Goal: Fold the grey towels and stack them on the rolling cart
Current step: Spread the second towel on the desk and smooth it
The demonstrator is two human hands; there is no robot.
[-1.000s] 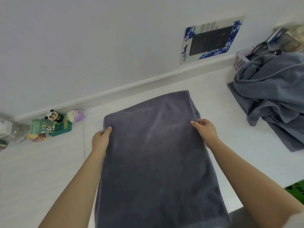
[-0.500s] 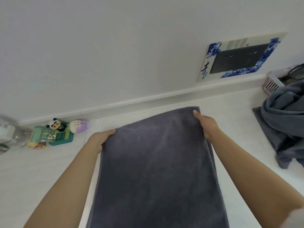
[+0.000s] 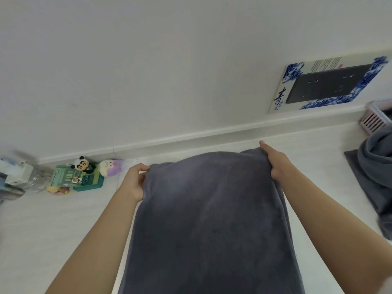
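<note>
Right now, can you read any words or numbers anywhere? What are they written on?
"青": big dark brush character on the blue-and-white card leaning on the wall.
Smaller characters under it: too small to read.
Fine print along the card's top edge, with a red stamp: too blurred.
Green box by the panda toy: printing too small to read.
Grey towel: no writing.

Matt, soft grey terry-cloth towel (image 3: 212, 219) at centre frame; smooth, faintly glossy white table (image 3: 42, 230) beneath; slatted pink plastic basket (image 3: 373, 122) at right edge.
</note>
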